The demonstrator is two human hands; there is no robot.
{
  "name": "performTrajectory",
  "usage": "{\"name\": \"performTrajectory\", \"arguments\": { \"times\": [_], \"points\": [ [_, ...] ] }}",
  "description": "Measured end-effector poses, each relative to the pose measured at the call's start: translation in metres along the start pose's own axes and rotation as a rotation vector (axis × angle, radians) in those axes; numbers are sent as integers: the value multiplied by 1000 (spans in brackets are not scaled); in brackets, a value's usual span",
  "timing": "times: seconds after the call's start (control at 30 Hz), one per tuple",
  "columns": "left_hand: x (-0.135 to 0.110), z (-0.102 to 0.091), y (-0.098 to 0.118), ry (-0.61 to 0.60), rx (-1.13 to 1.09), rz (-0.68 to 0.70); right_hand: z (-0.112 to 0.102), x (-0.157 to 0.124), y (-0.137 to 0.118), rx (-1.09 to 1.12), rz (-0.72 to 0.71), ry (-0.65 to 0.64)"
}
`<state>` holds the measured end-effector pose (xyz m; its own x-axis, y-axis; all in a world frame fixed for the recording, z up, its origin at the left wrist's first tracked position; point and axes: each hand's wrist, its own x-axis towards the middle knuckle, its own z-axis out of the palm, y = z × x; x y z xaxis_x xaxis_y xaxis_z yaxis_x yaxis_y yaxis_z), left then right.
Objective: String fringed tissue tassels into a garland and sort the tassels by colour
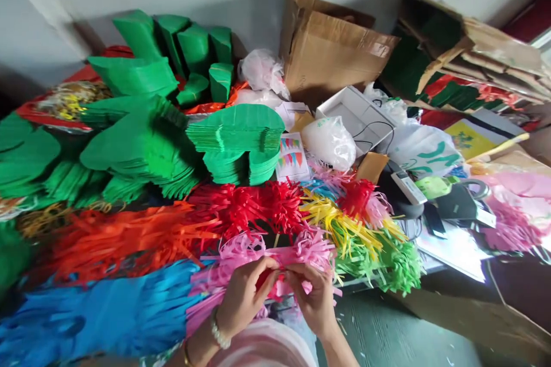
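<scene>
My left hand (244, 293) and my right hand (313, 297) meet at the bottom centre, both pinched on a pink fringed paper tassel (275, 253) whose cut strips fan out to either side. A pearl bracelet sits on my left wrist. Just beyond my fingers lie red fringed paper (249, 206), yellow fringe (340, 221) and light green fringe (387, 264). Orange fringe (116, 238) and blue fringe (103, 309) spread to the left of my hands.
Stacks of green cut paper shapes (235, 137) cover the back left. Open cardboard boxes (331, 51) stand against the wall. White plastic bags (329, 142), a small printed card (291, 157), cables and pink fringe (512, 223) crowd the right side.
</scene>
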<state>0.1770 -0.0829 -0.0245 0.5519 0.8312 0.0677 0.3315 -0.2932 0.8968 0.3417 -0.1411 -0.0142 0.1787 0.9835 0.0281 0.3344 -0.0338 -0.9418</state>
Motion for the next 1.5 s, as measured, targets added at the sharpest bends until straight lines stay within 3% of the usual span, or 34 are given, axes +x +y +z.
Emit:
{"name": "performTrajectory", "arguments": {
  "times": [0.2, 0.37, 0.53, 0.67, 0.77, 0.87, 1.03, 1.2, 1.37, 1.5],
  "points": [
    [-7, 5, 5, -171, -148, -30, 7, -26, -5, -357, -121, 137],
    [-3, 12, 1, -409, -453, -197, 10, -42, -10, -568, -246, 181],
    [12, 28, -5, -619, -673, -273, -8, -53, -9, -708, -302, 213],
    [28, 43, 6, -616, -651, -214, -34, -51, 2, -699, -312, 185],
    [45, 64, 13, -575, -633, -232, -57, -40, 16, -711, -363, 187],
    [71, 96, 21, -468, -573, -211, -90, -23, 35, -786, -446, 238],
    [126, 163, 49, -302, -423, -222, -178, 12, 78, -765, -397, 232],
    [169, 221, 73, -177, -470, -327, -259, 48, 110, -703, -370, 101],
    [189, 246, 76, -191, -607, -372, -293, 79, 124, -720, -405, 47],
    [210, 244, 70, -134, -173, -287, -323, 117, 132, -741, -313, 54]
  ]
}}
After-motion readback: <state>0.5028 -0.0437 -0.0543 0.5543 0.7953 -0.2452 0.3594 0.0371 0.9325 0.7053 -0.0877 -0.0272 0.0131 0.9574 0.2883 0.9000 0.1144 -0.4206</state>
